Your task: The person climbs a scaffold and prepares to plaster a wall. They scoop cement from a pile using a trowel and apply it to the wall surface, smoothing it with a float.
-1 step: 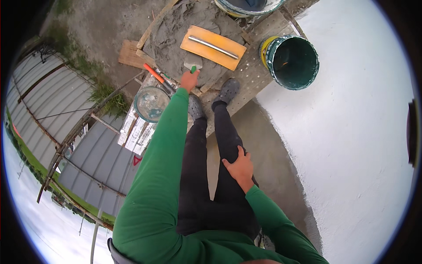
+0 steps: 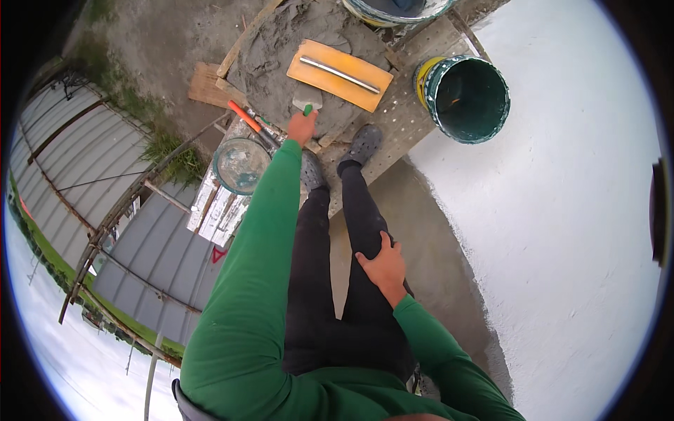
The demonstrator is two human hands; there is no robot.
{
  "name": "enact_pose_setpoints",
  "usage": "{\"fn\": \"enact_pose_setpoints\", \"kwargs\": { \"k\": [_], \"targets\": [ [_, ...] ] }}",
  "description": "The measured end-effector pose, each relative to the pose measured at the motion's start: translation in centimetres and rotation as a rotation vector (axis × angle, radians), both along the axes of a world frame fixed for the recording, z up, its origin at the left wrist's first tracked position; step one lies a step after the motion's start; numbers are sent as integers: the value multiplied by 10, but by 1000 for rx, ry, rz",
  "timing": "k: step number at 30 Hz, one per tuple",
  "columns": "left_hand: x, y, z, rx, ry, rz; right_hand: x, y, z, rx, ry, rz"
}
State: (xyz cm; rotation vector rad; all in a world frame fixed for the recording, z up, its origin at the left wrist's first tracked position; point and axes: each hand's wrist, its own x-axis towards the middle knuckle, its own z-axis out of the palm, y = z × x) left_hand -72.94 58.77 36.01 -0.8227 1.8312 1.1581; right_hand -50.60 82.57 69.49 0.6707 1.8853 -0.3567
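My left hand [image 2: 302, 128] is closed round the green handle of a small trowel [image 2: 307, 97]. The trowel's flat blade lies against the grey wet mortar [image 2: 263, 67] on a wood-edged board. Just beyond it, a yellow plastering float [image 2: 337, 74] with a metal bar handle rests on the mortar. My right hand [image 2: 383, 267] holds nothing; it lies on my right leg near the knee with thumb and fingers apart.
A tool with an orange handle [image 2: 246, 114] lies left of my left hand, above a round clear-sided tub [image 2: 241, 166]. A dark green bucket [image 2: 469, 98] stands at right, another bucket [image 2: 399, 19] farther off. Beneath are planks [image 2: 404, 130]; a white wall [image 2: 562, 210] runs along the right.
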Motion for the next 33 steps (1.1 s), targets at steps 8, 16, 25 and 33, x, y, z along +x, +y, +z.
{"fn": "enact_pose_setpoints", "kwargs": {
  "k": [8,16,25,33],
  "targets": [
    [50,-33,7,-229,185,-131,-20,21,-1,-28,1,18],
    [110,-53,80,-301,169,-72,-22,22,-2,-30,-9,-9],
    [74,-54,-9,-253,175,-175,-9,28,-5,-34,9,-2],
    [105,-41,12,-427,115,-381,8,16,-3,-56,20,-118]
  ]
}}
